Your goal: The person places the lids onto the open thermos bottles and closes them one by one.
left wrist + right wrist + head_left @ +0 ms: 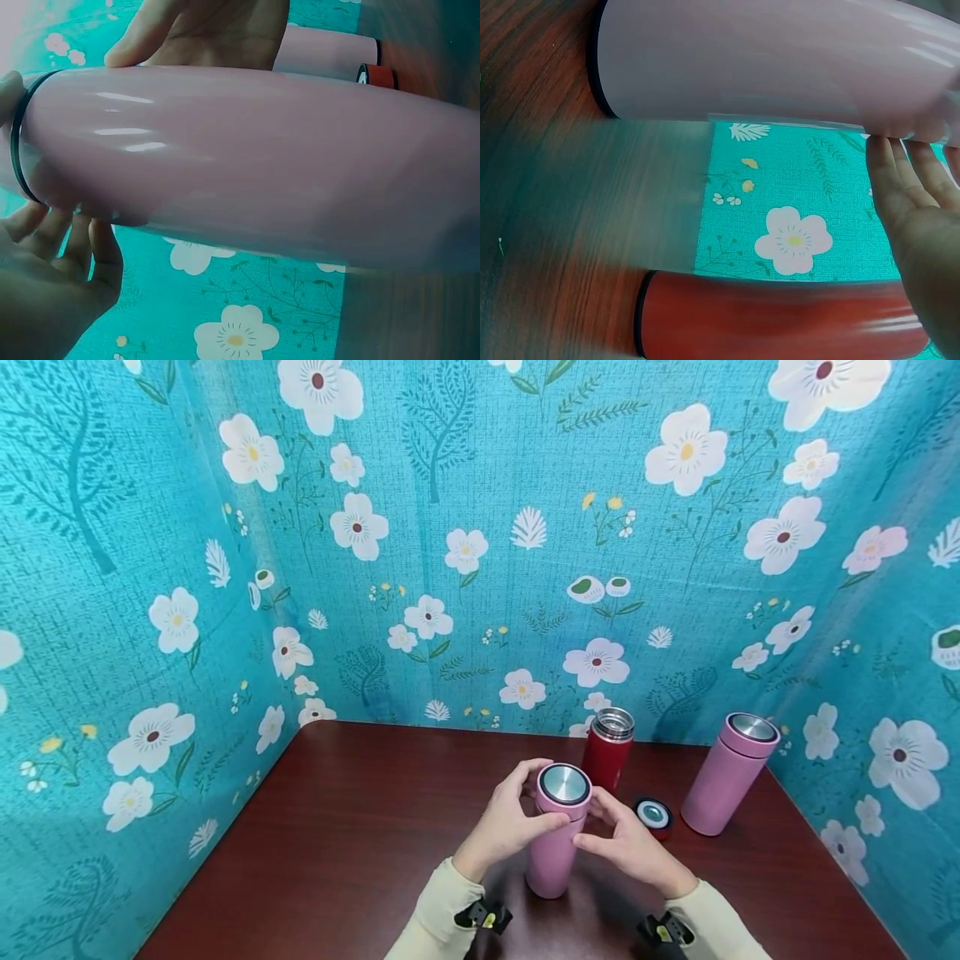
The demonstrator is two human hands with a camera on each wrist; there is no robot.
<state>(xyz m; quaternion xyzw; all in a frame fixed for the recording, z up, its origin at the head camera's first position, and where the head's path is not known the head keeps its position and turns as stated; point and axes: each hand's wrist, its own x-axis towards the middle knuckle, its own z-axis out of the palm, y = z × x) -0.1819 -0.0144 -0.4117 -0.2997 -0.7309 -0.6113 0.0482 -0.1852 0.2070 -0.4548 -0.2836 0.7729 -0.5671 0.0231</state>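
A pink thermos (552, 856) with a steel-topped lid (565, 784) stands upright on the table between my hands. My left hand (508, 820) grips it around the top, thumb across the lid's front near the seam. From the other side my right hand (633, 845) holds the upper body, its thumb just below that seam. In the left wrist view the thermos body (247, 165) fills the middle, and the right hand (217, 34) shows behind it. The right wrist view shows the right fingers (889, 180) against the thermos's side.
Behind the held thermos stands a lidless red thermos (606, 760) with its steel mouth showing. A red-rimmed lid (653, 816) lies on the table to its right. Farther right is a second pink thermos (727, 777), lid on. Flowered blue cloth (465, 610) borders the dark wooden table (337, 843).
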